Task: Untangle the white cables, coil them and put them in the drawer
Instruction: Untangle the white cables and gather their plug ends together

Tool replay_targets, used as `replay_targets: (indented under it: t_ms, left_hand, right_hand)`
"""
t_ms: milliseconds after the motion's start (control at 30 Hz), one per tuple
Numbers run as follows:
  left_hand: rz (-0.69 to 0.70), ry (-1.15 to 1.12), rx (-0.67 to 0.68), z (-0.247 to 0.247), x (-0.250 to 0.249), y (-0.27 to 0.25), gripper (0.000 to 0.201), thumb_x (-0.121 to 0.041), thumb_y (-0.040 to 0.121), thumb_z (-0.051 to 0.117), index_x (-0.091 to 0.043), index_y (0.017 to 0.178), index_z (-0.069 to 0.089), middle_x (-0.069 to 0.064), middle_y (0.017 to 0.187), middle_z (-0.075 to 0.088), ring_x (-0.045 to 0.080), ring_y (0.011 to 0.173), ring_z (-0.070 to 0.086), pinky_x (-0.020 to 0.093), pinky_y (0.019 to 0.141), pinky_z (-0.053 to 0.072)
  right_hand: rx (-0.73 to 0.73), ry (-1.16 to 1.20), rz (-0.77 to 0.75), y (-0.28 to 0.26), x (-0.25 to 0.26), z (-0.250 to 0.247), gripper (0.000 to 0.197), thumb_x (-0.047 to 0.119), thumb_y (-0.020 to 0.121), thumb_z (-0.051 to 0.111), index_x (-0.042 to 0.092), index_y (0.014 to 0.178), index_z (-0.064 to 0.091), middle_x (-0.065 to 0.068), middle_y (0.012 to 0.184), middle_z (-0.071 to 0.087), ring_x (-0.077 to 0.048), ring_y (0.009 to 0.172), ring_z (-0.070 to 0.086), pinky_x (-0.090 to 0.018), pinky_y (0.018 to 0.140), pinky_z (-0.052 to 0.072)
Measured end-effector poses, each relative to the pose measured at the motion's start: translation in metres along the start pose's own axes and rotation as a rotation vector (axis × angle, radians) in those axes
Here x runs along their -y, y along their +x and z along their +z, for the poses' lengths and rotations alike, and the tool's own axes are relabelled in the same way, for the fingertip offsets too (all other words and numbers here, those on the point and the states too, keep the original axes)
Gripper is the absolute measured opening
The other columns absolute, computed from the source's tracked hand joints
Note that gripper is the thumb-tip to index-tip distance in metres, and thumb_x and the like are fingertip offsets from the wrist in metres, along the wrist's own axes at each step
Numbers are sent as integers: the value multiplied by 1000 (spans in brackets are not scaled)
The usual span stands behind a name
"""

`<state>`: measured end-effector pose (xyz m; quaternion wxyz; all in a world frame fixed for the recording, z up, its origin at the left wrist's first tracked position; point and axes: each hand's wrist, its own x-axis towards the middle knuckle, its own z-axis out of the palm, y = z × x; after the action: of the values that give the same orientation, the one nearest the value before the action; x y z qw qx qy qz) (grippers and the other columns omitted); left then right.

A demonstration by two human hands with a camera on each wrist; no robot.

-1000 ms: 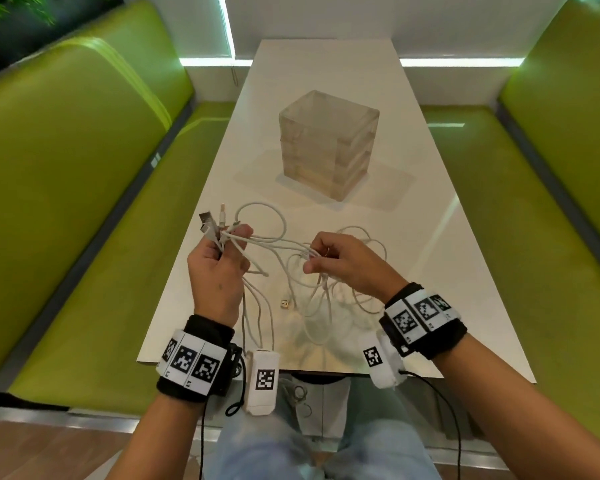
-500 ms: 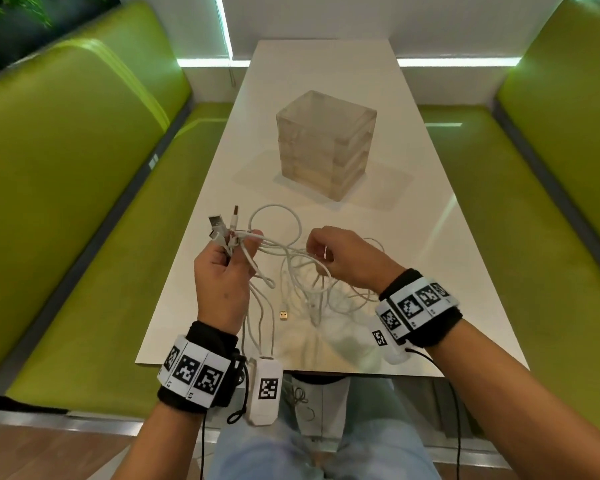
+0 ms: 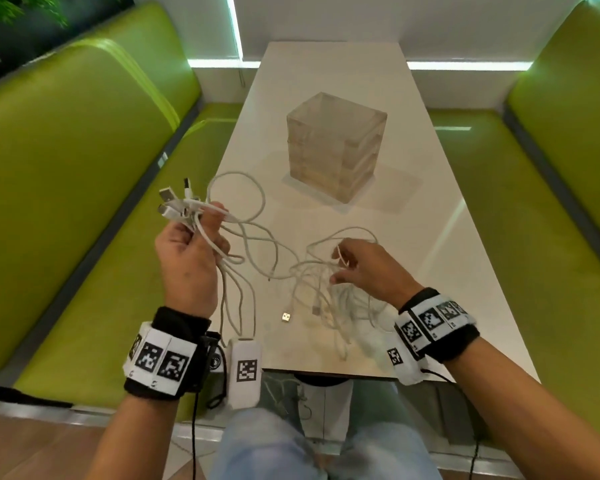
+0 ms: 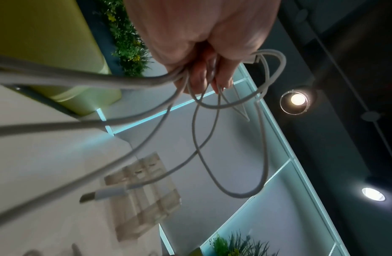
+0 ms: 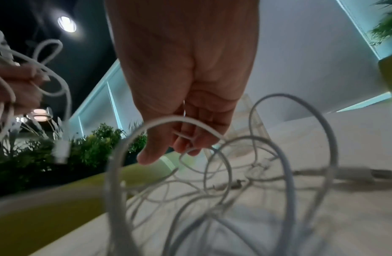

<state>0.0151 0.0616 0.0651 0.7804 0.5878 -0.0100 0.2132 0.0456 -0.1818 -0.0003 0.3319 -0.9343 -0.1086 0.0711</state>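
Note:
Several tangled white cables (image 3: 326,299) lie in a heap on the near part of the white table (image 3: 465,271). My left hand (image 3: 205,220) is raised over the table's left edge and grips a bundle of cable ends; their plugs (image 3: 174,202) stick out above the fist. In the left wrist view the left hand (image 4: 201,74) is curled round the strands, and one plug (image 4: 103,194) hangs loose. My right hand (image 3: 336,268) hovers over the heap and pinches one thin strand (image 3: 342,258). The right wrist view shows that strand (image 5: 184,136) crossing the curled fingers (image 5: 190,143).
A translucent drawer unit (image 3: 336,147) stands in the middle of the table, its drawers closed. A loose USB plug (image 3: 286,317) lies near the front edge. Green benches (image 3: 84,202) run along both sides. My knees are under the table's near edge.
My left hand has risen and moved left with the cable ends. The right hand has shifted slightly right, so the strands between the hands are drawn out more.

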Motion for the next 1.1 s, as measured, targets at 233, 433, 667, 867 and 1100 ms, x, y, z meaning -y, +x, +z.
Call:
replay_targets:
  t_ms: [233,433,667,867,1100]
  left_hand:
    - [-144,99,119,10,18,-25,18,-39,76,68,-20,76,68,4,66,50,8,50,34,20,47,31]
    - [-260,260,270,20,26,-40,15,-16,89,61,-7,80,67,-5,53,48,10,48,35,19,45,33]
    - [-373,373,548,23,20,-48,20,-11,92,58,-23,82,72,10,60,57,20,54,42,29,50,37]
    - [-416,275,561,8,16,-43,8,-23,78,65,-21,73,71,-12,49,35,6,44,26,18,45,27]
    - [-416,-122,223,-1,15,-31,28,-24,94,46,-8,76,60,-11,47,25,3,40,20,17,40,21]
  right_hand:
    - [-61,-372,116,-9,17,-16,42,33,88,63,2,116,57,-15,118,51,-30,111,48,-35,86,43]
    - [-72,261,-141,-39,54,-43,49,39,91,53,26,137,45,3,136,46,-12,122,47,-28,97,46]
    - [242,476,-176,-56,75,-27,83,37,71,80,46,139,33,13,139,45,-7,117,54,-24,93,50]
    - [120,731,-22,-58,62,-22,36,-2,90,55,12,123,56,-9,100,69,-27,80,70,-36,57,58]
    - [440,748,89,-73,45,-14,26,7,84,67,3,109,59,-11,86,67,-33,74,68,-34,62,57]
